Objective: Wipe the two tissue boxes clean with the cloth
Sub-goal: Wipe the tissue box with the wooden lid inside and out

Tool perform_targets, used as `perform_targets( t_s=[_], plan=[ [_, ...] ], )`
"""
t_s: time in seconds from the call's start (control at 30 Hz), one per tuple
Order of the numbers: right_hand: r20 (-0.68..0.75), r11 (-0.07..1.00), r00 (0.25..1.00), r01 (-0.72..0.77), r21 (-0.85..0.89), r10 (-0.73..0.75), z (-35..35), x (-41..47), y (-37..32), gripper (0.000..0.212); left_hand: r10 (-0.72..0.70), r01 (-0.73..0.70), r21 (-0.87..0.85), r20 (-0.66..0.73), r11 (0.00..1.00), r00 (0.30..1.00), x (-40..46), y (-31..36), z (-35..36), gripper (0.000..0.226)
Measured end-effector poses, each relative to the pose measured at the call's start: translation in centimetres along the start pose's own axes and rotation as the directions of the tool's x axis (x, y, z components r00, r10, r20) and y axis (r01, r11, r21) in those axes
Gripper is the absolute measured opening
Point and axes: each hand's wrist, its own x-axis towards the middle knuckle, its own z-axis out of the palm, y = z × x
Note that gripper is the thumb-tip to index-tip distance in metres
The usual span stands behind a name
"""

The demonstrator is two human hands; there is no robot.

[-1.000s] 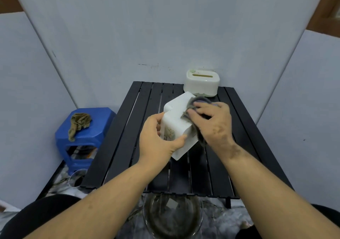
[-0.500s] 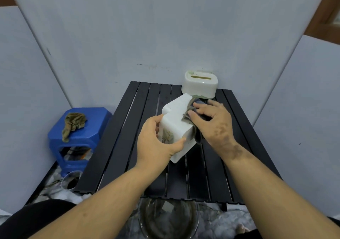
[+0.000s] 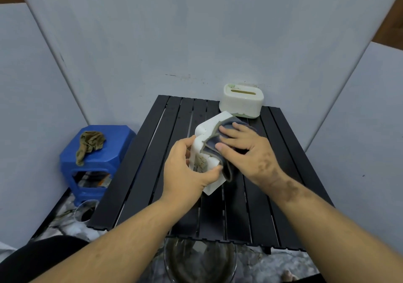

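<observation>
A white tissue box is tipped on its side over the middle of the black slatted table. My left hand grips its near end, thumb over a printed patch. My right hand lies flat on a grey cloth, pressing it against the box's upper right face; part of the cloth hangs down the box's right side. A second tissue box, cream with a slot on top and a pale green base, stands upright at the table's far edge.
A blue plastic stool with an olive rag on it stands left of the table. A glass bowl of murky water sits on the floor below the near edge. A glass stands by the stool. Grey panels wall in the area.
My right hand has slid the cloth along the box's face toward its near end, fingers now spread flatter. The left hand keeps its grip. The camera has shifted slightly.
</observation>
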Motion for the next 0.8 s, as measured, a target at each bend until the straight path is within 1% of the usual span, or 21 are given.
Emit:
perform_targets(
  t_s=[0.07, 0.1, 0.17, 0.23, 0.3, 0.33, 0.37, 0.43, 0.47, 0.5, 0.57, 0.63, 0.7, 0.73, 0.77, 0.8],
  plan=[
    [0.018, 0.988, 0.994, -0.112, 0.106, 0.111, -0.9, 1.0, 0.3, 0.022, -0.005, 0.005, 0.000, 0.002, 1.000, 1.000, 0.0, 0.0, 0.2, 0.069],
    [-0.017, 0.978, 0.987, -0.155, 0.140, 0.159, -1.5, 1.6, 0.6, 0.021, -0.008, 0.008, 0.008, 0.004, 1.000, 1.000, 0.0, 0.0, 0.2, 0.070],
    [-0.102, 0.967, 0.972, -0.192, 0.170, 0.211, -1.5, 2.0, 0.7, 0.023, -0.013, 0.013, 0.016, 0.003, 1.000, 1.000, 0.0, -0.1, 0.4, 0.071],
    [-0.095, 0.976, 0.980, -0.161, 0.147, 0.176, 0.0, 1.1, -0.5, 0.023, -0.016, 0.016, -0.002, 0.004, 1.000, 1.000, 0.1, -0.1, 0.4, 0.069],
    [-0.028, 0.988, 0.992, -0.117, 0.100, 0.120, 1.1, 0.5, -1.2, 0.022, -0.013, 0.013, -0.009, 0.007, 1.000, 1.000, 0.2, -0.1, 0.4, 0.068],
    [-0.004, 0.987, 0.993, -0.120, 0.109, 0.121, 0.7, 1.0, -1.0, 0.020, -0.013, 0.013, -0.006, 0.009, 1.000, 1.000, 0.2, -0.1, 0.4, 0.068],
    [-0.009, 0.982, 0.990, -0.142, 0.125, 0.144, -0.1, 1.7, -0.4, 0.019, -0.016, 0.016, -0.002, 0.014, 1.000, 1.000, 0.2, 0.0, 0.4, 0.068],
    [-0.083, 0.976, 0.980, -0.171, 0.134, 0.183, -1.1, 3.0, 0.4, 0.016, -0.023, 0.023, 0.004, 0.018, 1.000, 1.000, 0.1, 0.1, 0.4, 0.069],
    [-0.097, 0.976, 0.978, -0.170, 0.134, 0.184, -1.0, 3.1, 0.3, 0.015, -0.023, 0.023, 0.002, 0.018, 1.000, 1.000, 0.1, 0.1, 0.4, 0.068],
    [-0.085, 0.980, 0.982, -0.155, 0.128, 0.167, -0.5, 2.9, -0.3, 0.014, -0.025, 0.025, -0.004, 0.020, 1.000, 1.000, 0.1, 0.1, 0.4, 0.068],
    [0.008, 0.988, 0.993, -0.116, 0.101, 0.116, 0.7, 2.2, -1.2, 0.011, -0.028, 0.028, -0.020, 0.019, 0.999, 0.999, 0.1, 0.2, 0.4, 0.069],
    [0.054, 0.985, 0.992, -0.123, 0.119, 0.117, 0.3, 2.9, -1.0, 0.005, -0.023, 0.023, -0.010, 0.021, 1.000, 1.000, 0.2, 0.2, 0.2, 0.069],
    [-0.014, 0.982, 0.987, -0.158, 0.100, 0.161, -0.6, 4.2, -0.6, 0.011, -0.028, 0.028, -0.003, 0.028, 1.000, 0.999, 0.2, 0.3, 0.2, 0.069],
    [-0.045, 0.985, 0.987, -0.152, 0.079, 0.156, -0.7, 4.5, -0.7, 0.016, -0.030, 0.030, -0.005, 0.029, 1.000, 0.999, 0.2, 0.2, 0.2, 0.068],
    [-0.048, 0.988, 0.989, -0.139, 0.068, 0.142, -0.3, 4.5, -0.9, 0.018, -0.030, 0.031, -0.010, 0.027, 0.999, 0.999, 0.2, 0.1, 0.2, 0.068],
    [-0.015, 0.991, 0.993, -0.119, 0.063, 0.120, 0.3, 4.2, -1.4, 0.017, -0.030, 0.030, -0.012, 0.025, 0.999, 0.999, 0.3, 0.1, 0.2, 0.068]
  ],
)
